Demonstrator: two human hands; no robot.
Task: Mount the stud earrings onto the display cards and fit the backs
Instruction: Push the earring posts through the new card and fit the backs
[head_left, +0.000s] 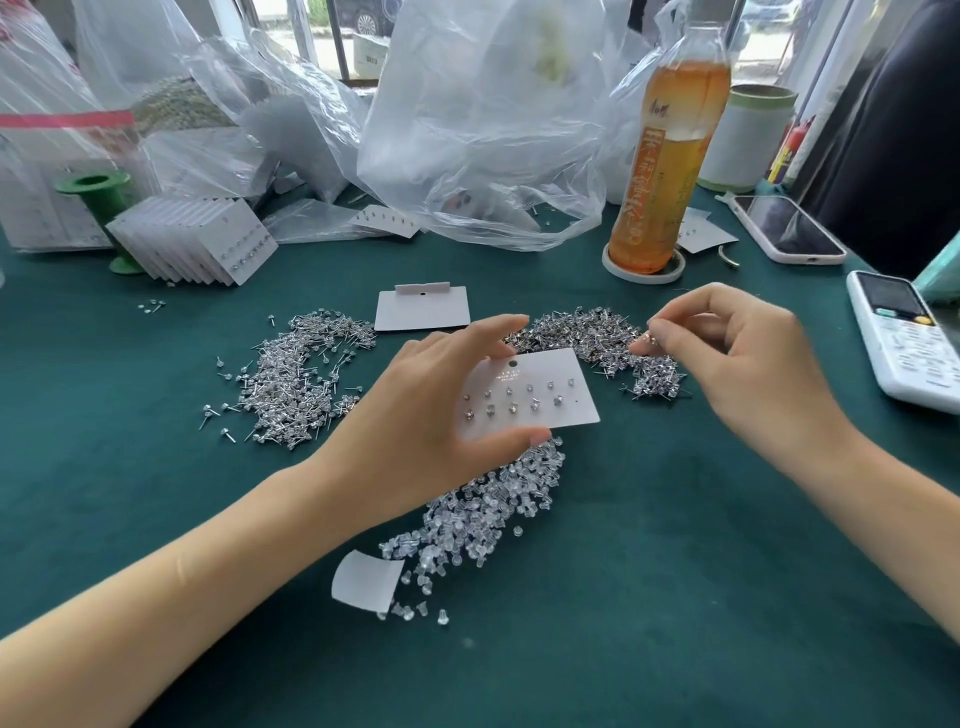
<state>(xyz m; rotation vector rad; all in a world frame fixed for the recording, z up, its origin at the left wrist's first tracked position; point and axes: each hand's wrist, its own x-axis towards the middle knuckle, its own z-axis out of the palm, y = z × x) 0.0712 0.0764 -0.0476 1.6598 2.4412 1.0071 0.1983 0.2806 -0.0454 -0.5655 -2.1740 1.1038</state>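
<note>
Left hand (415, 436) gripping half-covered display card (535, 395); right hand (737, 358) pinched, its tiny stud (649, 339) barely discernible.

A dark green cloth-covered table (675, 545) carried everything. On it lay two heaps of stud earrings, one to the left (296, 379) and one further right (597, 338), with a spill of clear earring backs (478, 514) nearer the front. A blank display card (422, 307) lay flat behind them, a stack of filled cards (197, 241) at the left. A tea bottle (665, 156), a phone (787, 228) and crumpled plastic bags (478, 130) stood toward the back.
</note>
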